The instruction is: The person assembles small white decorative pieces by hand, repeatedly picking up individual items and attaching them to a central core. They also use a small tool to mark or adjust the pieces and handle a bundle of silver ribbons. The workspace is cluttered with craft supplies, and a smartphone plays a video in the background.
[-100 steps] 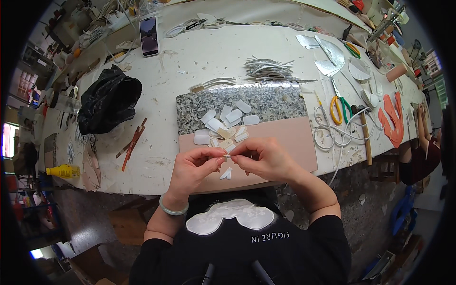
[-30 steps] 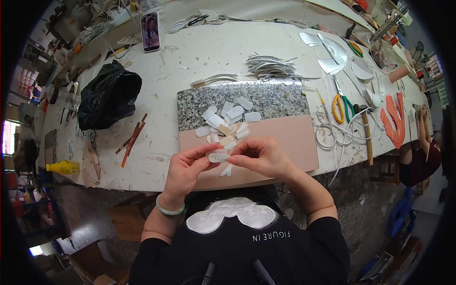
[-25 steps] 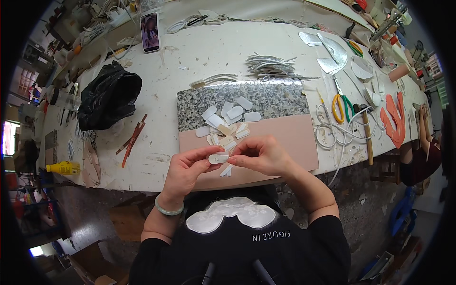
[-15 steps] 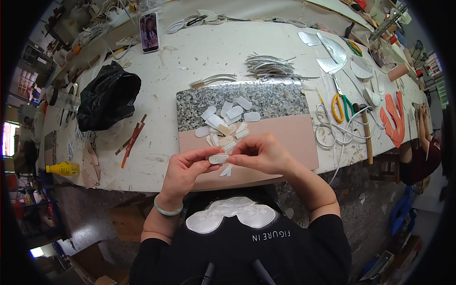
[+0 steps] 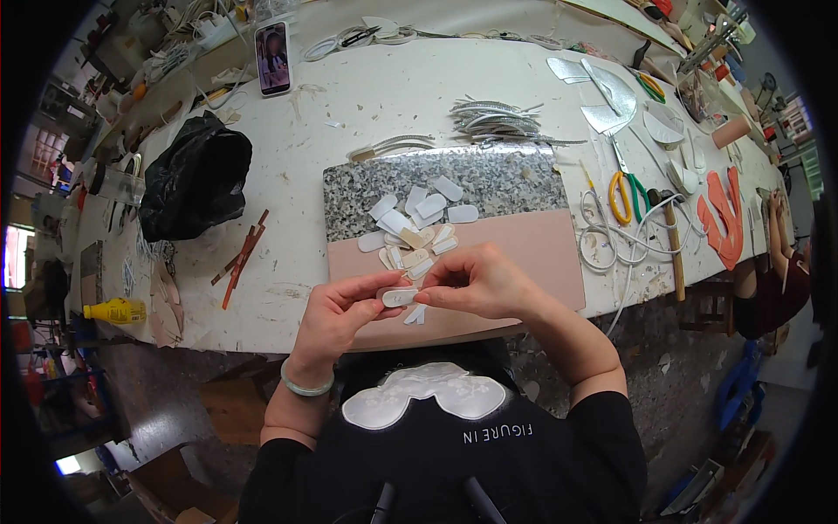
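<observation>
Between my two hands, above the near edge of the pink mat (image 5: 515, 271), is a small white tab (image 5: 400, 298) with one rounded end. My left hand (image 5: 342, 313) pinches its left end between thumb and fingers. At its right end, my right hand (image 5: 476, 284) grips it the same way, fingertips pressed together. Just beyond my fingers lies a loose pile of similar white tabs (image 5: 430, 206), some with beige undersides, spread over the mat and the speckled stone slab (image 5: 515, 179). Small white strips (image 5: 415, 314) lie on the mat beside my right fingertips.
A black plastic bag (image 5: 196, 179), brown strips (image 5: 240, 259) and a yellow bottle (image 5: 116, 310) are at left. Scissors (image 5: 621, 196), white cord (image 5: 598, 249), a hammer (image 5: 675, 249) and coral pieces (image 5: 723, 223) lie right. Behind are silvery strips (image 5: 497, 120) and a phone (image 5: 273, 59). Another person (image 5: 777, 288) sits far right.
Both hands have shifted very slightly left with the tab, which is turned a little. The black bag's opening has shifted slightly. The pile looks the same.
</observation>
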Demonstrator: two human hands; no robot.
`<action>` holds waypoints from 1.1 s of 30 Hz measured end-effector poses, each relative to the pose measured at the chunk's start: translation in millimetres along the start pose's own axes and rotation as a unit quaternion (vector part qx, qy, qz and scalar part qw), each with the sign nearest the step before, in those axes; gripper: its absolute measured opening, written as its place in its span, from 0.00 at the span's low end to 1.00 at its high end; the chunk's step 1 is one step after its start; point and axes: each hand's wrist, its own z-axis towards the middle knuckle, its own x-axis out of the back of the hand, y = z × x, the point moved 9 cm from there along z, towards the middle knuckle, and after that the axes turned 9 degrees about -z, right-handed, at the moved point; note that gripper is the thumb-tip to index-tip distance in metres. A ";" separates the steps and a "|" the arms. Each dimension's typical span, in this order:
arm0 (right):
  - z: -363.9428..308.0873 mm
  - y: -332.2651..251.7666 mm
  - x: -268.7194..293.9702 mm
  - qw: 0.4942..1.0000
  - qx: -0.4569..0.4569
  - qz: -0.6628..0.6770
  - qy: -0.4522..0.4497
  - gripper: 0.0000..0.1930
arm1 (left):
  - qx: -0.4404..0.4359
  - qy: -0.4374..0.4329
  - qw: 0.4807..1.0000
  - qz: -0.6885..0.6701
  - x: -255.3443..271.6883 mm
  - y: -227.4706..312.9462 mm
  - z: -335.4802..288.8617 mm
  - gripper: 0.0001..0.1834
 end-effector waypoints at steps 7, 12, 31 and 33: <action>-0.6 -2.4 -0.7 1.000 -0.027 0.003 -0.002 0.10 | -0.026 0.012 1.000 -0.001 -0.4 -0.9 -1.0 0.19; 0.7 1.0 -6.6 0.999 -0.033 0.014 -0.030 0.17 | -0.030 0.071 0.997 -0.005 4.2 -6.1 -0.2 0.20; 49.3 -42.4 54.4 0.931 0.225 -0.224 0.180 0.07 | -0.214 0.147 0.958 0.122 34.4 34.9 -7.6 0.26; 88.1 -45.6 70.2 0.915 0.224 -0.267 0.205 0.08 | -0.214 0.183 0.953 0.112 52.2 28.3 -9.9 0.24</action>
